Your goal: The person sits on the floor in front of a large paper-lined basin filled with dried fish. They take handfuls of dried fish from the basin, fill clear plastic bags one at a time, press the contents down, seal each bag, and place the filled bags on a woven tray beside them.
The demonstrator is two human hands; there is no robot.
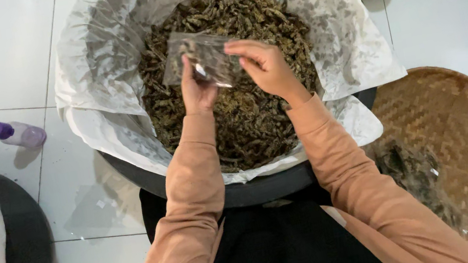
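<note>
Together, hands (pixel 230 74) on clear packet (pixel 201 57).

Both hands (pixel 230 74) hold a clear bag (pixel 201 57) over the snack basin (pixel 257 188).

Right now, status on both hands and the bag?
Left hand holds clear bag; right hand at its mouth. Bag over lined tub of dried bits. Nothing blocking.

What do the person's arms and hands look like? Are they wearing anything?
Both arms are covered by long, loose sleeves of a peachy light-brown colour, plain with no markings. The left sleeve and right sleeve end at the wrists. The left hand and right hand are bare: no gloves, and no rings or watch show.
</note>
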